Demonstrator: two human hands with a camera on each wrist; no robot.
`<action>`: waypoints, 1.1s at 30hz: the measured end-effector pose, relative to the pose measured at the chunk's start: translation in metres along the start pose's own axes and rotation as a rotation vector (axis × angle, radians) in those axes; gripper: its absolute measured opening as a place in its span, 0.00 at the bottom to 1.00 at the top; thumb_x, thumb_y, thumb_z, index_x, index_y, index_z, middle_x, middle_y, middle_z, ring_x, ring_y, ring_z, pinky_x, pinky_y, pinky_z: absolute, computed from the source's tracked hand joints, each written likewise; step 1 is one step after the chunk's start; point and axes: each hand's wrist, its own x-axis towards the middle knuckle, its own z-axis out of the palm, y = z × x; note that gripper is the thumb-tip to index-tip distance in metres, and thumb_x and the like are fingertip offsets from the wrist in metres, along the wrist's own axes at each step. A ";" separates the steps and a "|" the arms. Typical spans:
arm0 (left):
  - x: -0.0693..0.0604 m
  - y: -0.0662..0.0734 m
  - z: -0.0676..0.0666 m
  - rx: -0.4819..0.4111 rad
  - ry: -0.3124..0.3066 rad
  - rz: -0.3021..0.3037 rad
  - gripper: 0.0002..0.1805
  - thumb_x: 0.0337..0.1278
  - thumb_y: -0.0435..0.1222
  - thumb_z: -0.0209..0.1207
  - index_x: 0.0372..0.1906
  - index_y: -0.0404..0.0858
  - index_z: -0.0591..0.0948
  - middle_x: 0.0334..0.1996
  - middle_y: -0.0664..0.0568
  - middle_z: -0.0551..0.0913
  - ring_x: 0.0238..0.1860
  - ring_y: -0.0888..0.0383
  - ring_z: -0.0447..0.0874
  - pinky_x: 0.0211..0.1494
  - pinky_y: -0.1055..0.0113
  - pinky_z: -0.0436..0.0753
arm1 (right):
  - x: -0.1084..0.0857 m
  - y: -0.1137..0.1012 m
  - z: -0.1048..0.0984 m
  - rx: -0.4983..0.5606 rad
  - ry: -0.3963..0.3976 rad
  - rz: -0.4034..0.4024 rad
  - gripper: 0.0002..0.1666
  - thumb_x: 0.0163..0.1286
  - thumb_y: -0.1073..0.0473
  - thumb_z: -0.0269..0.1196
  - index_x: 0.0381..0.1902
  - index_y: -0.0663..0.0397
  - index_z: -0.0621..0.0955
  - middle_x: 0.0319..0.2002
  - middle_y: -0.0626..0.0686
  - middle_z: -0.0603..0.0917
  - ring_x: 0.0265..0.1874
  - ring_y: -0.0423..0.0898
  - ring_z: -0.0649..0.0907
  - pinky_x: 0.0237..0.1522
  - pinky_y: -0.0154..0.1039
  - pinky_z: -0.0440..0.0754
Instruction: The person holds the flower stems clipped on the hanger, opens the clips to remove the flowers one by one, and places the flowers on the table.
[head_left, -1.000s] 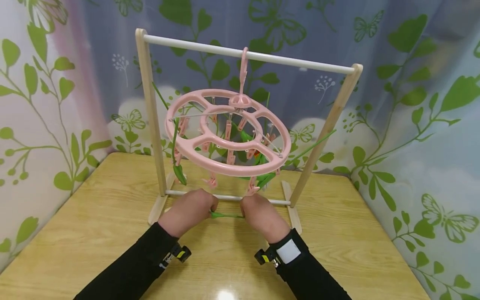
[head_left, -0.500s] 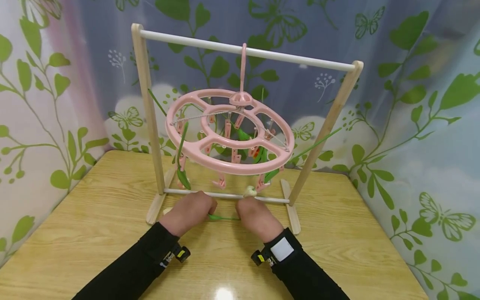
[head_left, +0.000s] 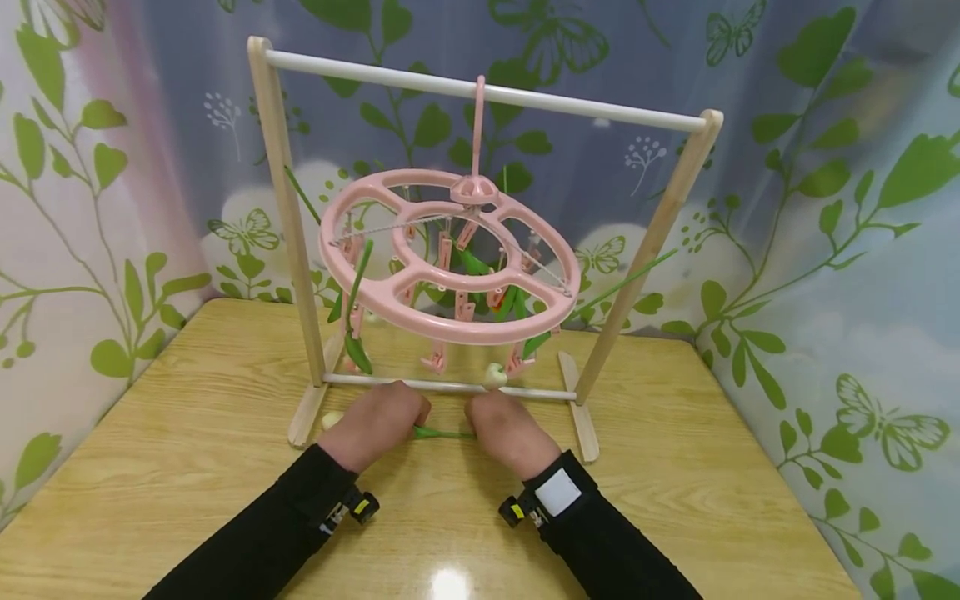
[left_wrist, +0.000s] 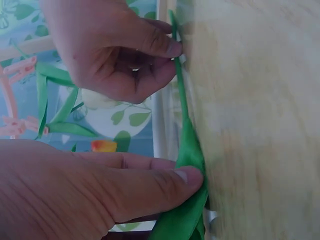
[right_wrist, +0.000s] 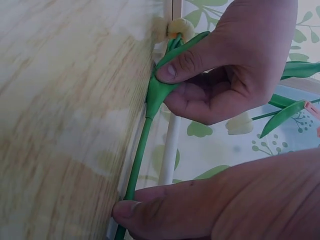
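The flower [head_left: 446, 434] lies crosswise in front of the rack's lower rod [head_left: 450, 386], its stem spanning the gap between the hands; whether it touches the tabletop [head_left: 690, 500] cannot be determined. The left hand [head_left: 384, 423] pinches the green leaves [right_wrist: 159, 91] at their base between thumb and fingers, with the pale yellow bloom [right_wrist: 181, 31] beyond it. The right hand [head_left: 512, 433] pinches the stem towards its free end. For good handling, keep both pinches light but firm, and keep the stem straight and in line with the bloom. Avoid twisting or pulling, which could crease the leaves. Maintain clearance from the clips [head_left: 517, 362] under the pink hanger [head_left: 480, 333] and from the white bloom [head_left: 495, 377] near the right hand; a raised wrist could snag them.
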 end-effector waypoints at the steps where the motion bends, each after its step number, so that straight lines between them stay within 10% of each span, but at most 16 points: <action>1: 0.000 0.001 0.000 0.038 0.017 0.011 0.22 0.47 0.22 0.56 0.14 0.48 0.62 0.15 0.61 0.53 0.18 0.64 0.53 0.22 0.72 0.56 | 0.001 0.000 -0.002 0.019 0.003 0.002 0.20 0.66 0.69 0.56 0.16 0.48 0.70 0.17 0.46 0.64 0.16 0.42 0.66 0.20 0.34 0.64; 12: 0.009 0.005 -0.002 0.500 0.173 0.154 0.16 0.52 0.26 0.62 0.18 0.45 0.72 0.15 0.56 0.71 0.18 0.62 0.70 0.20 0.69 0.70 | 0.010 0.000 -0.021 0.067 -0.020 0.083 0.20 0.73 0.64 0.54 0.18 0.49 0.73 0.17 0.46 0.68 0.14 0.41 0.69 0.17 0.35 0.67; 33: -0.003 0.011 0.002 0.406 0.109 0.096 0.18 0.54 0.25 0.61 0.18 0.44 0.70 0.15 0.56 0.69 0.19 0.62 0.70 0.22 0.67 0.72 | -0.008 -0.013 -0.014 -0.111 0.033 -0.056 0.19 0.67 0.69 0.57 0.17 0.48 0.70 0.16 0.43 0.64 0.15 0.38 0.65 0.17 0.30 0.62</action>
